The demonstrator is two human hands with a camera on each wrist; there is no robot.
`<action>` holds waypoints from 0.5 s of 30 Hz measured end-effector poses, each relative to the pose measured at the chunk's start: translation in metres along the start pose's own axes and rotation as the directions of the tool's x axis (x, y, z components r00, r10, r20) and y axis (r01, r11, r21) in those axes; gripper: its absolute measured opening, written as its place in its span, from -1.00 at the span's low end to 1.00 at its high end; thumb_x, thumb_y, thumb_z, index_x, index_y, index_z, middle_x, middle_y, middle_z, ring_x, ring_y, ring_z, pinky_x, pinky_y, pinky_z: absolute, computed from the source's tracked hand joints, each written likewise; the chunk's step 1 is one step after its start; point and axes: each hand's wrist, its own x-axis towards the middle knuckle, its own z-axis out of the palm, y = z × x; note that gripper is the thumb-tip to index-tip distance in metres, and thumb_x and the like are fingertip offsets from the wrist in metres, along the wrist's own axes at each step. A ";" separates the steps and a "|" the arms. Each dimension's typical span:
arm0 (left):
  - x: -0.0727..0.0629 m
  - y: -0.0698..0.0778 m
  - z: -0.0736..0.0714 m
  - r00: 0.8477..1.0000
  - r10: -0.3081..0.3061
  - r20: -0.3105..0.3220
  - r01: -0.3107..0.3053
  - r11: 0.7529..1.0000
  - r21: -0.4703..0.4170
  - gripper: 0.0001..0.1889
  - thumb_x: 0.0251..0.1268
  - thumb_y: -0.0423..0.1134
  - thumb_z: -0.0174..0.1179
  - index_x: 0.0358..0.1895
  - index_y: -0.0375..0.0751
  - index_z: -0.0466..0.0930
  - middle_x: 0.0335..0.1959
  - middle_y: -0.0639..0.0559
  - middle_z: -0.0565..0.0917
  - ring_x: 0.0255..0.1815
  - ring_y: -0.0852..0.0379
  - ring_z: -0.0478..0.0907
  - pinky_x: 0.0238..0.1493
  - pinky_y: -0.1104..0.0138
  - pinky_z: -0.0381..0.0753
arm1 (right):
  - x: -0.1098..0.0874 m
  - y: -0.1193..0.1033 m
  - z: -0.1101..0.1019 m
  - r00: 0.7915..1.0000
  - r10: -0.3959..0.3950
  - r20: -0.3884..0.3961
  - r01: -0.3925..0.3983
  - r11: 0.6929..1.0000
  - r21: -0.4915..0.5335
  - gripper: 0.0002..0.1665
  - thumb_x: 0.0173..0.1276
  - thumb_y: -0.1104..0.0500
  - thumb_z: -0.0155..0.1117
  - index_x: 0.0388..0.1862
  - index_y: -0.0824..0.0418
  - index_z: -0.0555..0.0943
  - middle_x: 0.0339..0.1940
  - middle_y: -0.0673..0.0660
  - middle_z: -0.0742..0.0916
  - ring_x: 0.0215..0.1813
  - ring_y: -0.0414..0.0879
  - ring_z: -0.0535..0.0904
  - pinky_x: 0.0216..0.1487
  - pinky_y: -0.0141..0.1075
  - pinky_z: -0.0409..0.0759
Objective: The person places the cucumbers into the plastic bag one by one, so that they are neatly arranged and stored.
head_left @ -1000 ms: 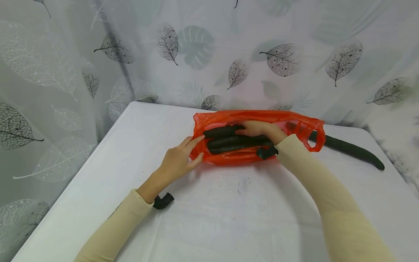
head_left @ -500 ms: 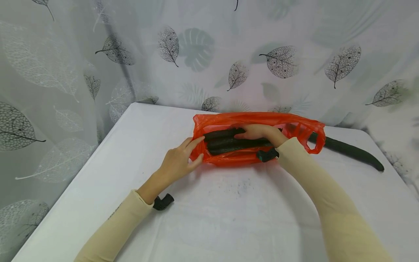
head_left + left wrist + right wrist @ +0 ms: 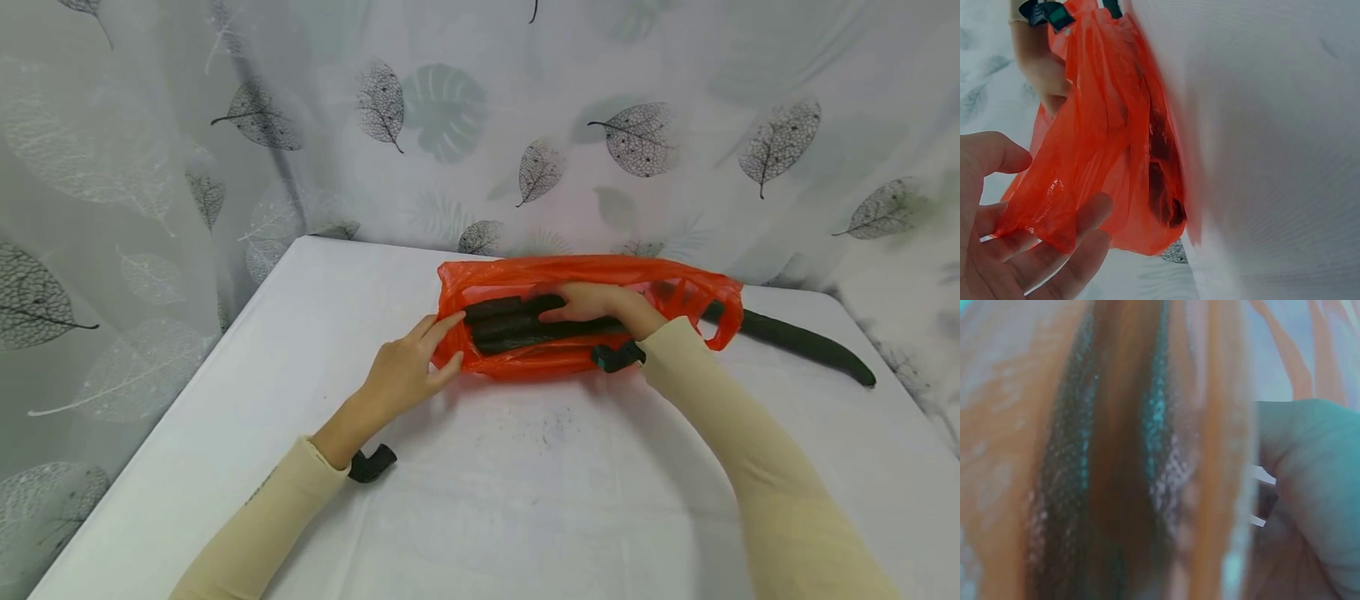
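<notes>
An orange-red plastic bag (image 3: 555, 268) lies on its side at the table's far part, mouth facing me. Several dark green cucumbers lie in it, among them a back one (image 3: 491, 310) and a front one (image 3: 510, 342). My right hand (image 3: 588, 302) reaches inside and grips the back cucumber, its fingertips partly hidden. At the bag's left end my left hand (image 3: 401, 367) touches the plastic with spread fingers. In the left wrist view a fold of the bag (image 3: 1097, 125) lies between thumb and fingers, the thumb apart from them. The right wrist view is mostly blurred plastic.
Another long cucumber (image 3: 806, 343) lies on the white table (image 3: 525, 500), right of the bag, its left end behind the bag's handle loop (image 3: 726, 333). A leaf-patterned curtain (image 3: 450, 200) hangs just beyond the far edge. Dark camera mounts (image 3: 372, 463) stick out at both wrists.
My right hand has shifted slightly to the right inside the bag, and the back cucumber beneath it has settled closer to the front one. The left hand stays in place.
</notes>
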 end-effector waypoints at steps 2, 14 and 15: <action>0.000 0.000 0.000 1.000 0.000 0.000 0.000 1.000 -0.001 -0.47 0.24 -0.18 0.24 0.29 -0.22 0.46 -0.03 -0.18 0.60 -0.77 0.23 0.16 -0.71 0.45 0.28 | -0.004 -0.002 -0.001 1.000 0.002 -0.002 -0.002 1.000 -0.006 -0.48 0.42 0.18 0.20 0.32 0.30 0.45 0.29 0.25 0.52 0.31 0.15 0.36 0.39 0.05 0.23; 0.000 0.000 0.000 1.000 -0.005 0.004 0.005 1.000 -0.003 -0.47 0.24 -0.18 0.24 0.29 -0.22 0.46 -0.04 -0.17 0.60 -0.76 0.23 0.17 -0.71 0.44 0.27 | -0.019 0.003 0.002 1.000 -0.002 -0.018 0.003 0.998 0.062 -0.48 0.43 0.22 0.18 0.34 0.30 0.44 0.33 0.26 0.50 0.38 0.16 0.31 0.40 0.07 0.23; -0.001 0.000 0.000 1.000 -0.004 0.004 0.004 1.000 -0.002 -0.47 0.24 -0.18 0.24 0.29 -0.23 0.46 -0.05 -0.17 0.60 -0.76 0.23 0.17 -0.71 0.44 0.28 | -0.020 0.003 0.002 1.000 -0.002 -0.021 0.003 0.998 0.066 -0.48 0.43 0.22 0.18 0.34 0.29 0.44 0.33 0.26 0.49 0.38 0.16 0.30 0.40 0.07 0.23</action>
